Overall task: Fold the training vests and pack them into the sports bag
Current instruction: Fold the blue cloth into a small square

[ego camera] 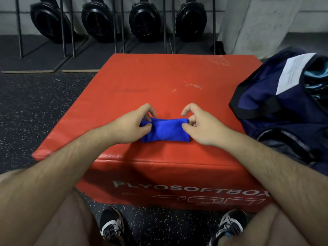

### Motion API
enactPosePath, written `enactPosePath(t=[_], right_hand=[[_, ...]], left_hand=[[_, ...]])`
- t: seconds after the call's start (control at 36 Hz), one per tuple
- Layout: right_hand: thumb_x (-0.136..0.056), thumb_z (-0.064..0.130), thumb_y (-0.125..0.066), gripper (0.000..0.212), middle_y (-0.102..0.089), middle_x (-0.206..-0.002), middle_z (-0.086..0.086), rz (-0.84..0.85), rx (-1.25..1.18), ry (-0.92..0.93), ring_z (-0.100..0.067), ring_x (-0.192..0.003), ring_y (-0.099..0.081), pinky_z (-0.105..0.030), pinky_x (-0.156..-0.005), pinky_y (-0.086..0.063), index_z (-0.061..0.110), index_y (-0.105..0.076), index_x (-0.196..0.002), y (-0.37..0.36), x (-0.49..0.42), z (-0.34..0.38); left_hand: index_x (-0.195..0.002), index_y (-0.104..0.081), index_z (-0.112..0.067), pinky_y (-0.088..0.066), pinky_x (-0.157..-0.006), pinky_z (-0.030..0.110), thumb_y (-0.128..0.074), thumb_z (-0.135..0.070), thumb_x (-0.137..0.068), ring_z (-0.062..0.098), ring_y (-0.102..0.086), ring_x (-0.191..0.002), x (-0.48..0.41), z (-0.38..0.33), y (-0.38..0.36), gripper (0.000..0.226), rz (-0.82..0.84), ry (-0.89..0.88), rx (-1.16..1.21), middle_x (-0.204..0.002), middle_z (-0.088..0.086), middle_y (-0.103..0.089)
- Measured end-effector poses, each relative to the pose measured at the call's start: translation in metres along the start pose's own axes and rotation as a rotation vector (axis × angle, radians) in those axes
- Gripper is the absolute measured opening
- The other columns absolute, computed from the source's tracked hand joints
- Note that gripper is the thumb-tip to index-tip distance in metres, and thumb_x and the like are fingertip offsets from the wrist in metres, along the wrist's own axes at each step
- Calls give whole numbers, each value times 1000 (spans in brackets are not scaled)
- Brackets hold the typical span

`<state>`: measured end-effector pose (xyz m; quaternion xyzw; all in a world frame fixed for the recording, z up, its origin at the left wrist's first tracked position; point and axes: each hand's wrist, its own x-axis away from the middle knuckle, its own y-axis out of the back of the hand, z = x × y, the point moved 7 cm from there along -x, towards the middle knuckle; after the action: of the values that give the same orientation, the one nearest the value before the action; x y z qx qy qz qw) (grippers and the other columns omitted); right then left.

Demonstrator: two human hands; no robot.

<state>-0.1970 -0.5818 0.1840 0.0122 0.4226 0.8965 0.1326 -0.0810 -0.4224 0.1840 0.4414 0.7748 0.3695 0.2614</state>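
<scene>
Your left hand (140, 119) pinches one end of the folded blue training vest (165, 130), and your right hand (197, 121) pinches the other. The vest lies on the red plyo box (159, 82). Keep both pinches firm so the folds hold, lift level, then carry it right to the open navy sports bag (266, 103).

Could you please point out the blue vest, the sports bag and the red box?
folded blue fabric vest (165, 129): head view, middle of its top layer.
navy blue sports bag (266, 86): head view, its side panel.
red padded plyo box (142, 82): head view, bare top.
</scene>
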Motion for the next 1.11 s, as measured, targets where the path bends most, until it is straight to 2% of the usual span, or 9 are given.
enactPosePath(t=[0.08,0.17,0.22,0.42,0.58,0.72,0.78,0.89,1.11], right_hand=[[-91,13,-51,21,-52,-55,-1,-83,22,-20,-22,-48,-49,-38,-51,-40,31,-44,-97,1,-9,-3],[-91,9,-48,19,-53,-59,2,-103,93,-40,-18,-51,-50,-34,-54,-37,27,-54,-91,1,-17,-5],[-90,10,-48,19,-51,-64,7,-79,141,-56,-13,-56,-50,-30,-56,-36,25,-59,-92,-4,-21,-7],[-88,40,-59,11,-42,-112,8,-18,296,-114,-16,-101,-42,-30,-87,-40,30,-57,-93,-14,-23,-10],[-89,30,-60,13,-50,-91,10,26,324,-90,-19,-94,-49,-36,-79,-44,29,-47,-90,-12,-27,-1],[-85,27,-62,35,-55,-89,4,82,251,-148,-21,-86,-53,-33,-72,-40,21,-44,-115,-16,-28,-2],[-84,28,-62,30,-61,-98,3,136,223,-192,-20,-88,-58,-34,-76,-47,22,-52,-111,-18,-28,-6],[-82,25,-61,8,-62,-73,4,170,183,-183,-20,-71,-59,-31,-59,-44,23,-58,-75,-17,-29,-3],[-84,22,-70,10,-65,-83,1,-63,-233,-241,-12,-72,-57,-27,-62,-41,22,-61,-90,25,-26,10]], left_hand=[[-101,-50,-26,-38,-73,24,-56,-5,-90,-1,-48,-76,-8,2,6,24,-116,-35,-65,-94,1,-56],[-98,-58,-22,-44,-85,40,-51,-23,-92,21,-52,-89,-12,4,11,9,-251,-56,-275,-101,2,-53],[-103,-61,-26,-47,-84,43,-42,-41,-91,25,-53,-97,-11,-5,10,27,-275,-91,-404,-110,-3,-56],[-125,-53,-36,-42,-94,37,-31,-57,-92,19,-54,-117,-17,5,-18,46,-1,-57,-462,-127,-12,-57],[-128,-50,-33,-42,-98,46,-44,-53,-94,21,-50,-116,-20,11,-19,39,72,-12,-396,-125,-7,-56],[-143,-41,-23,-36,-106,41,-57,-46,-93,24,-43,-123,-23,13,-17,57,99,44,-347,-132,1,-49],[-138,-48,-19,-37,-104,38,-61,-45,-91,25,-46,-117,-24,15,-17,55,117,56,-327,-121,4,-50],[-108,-62,-19,-41,-92,28,-73,-37,-85,17,-52,-96,-25,12,-12,31,123,75,-166,-103,0,-46],[-92,-59,-16,-41,-54,17,-79,-11,-80,4,-53,-62,-17,-6,20,24,-79,251,594,-71,-8,-60]])
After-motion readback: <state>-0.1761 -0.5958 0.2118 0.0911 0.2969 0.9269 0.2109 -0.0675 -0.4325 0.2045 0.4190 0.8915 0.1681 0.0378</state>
